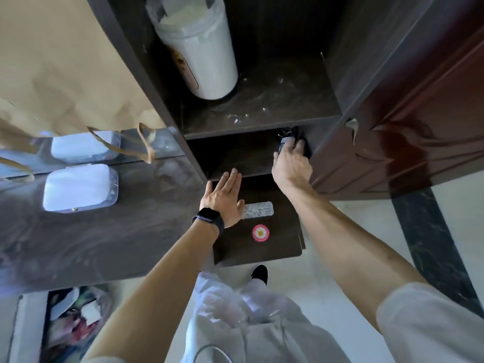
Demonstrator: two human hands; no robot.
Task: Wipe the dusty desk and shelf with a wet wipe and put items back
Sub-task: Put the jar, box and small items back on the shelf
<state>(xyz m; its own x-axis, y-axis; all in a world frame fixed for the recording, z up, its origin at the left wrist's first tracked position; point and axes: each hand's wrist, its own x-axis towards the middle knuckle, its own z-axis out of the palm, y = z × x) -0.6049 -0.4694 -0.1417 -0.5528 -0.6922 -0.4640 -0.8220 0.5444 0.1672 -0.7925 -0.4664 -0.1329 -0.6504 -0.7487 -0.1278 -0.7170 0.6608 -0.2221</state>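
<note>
Reaching into the lower compartment of the dark brown wooden shelf unit (pixel 262 127), right hand (pixel 292 166) grip curled around a small dark object (pixel 286 137) at the back corner, left hand (pixel 224 197) open flat at the front edge, glossy dark desk (pixel 104 244) alongside.

The shelf (pixel 262 108) is dark wood laminate, smeared with pale streaks; the desk (pixel 104 244) looks smooth and glossy (it catches the light); the brown paper bag (pixel 65 61) is matt and creased.

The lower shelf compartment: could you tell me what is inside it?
The right hand, gripping a small dark item at its right end; the hand covers most of it.
</note>
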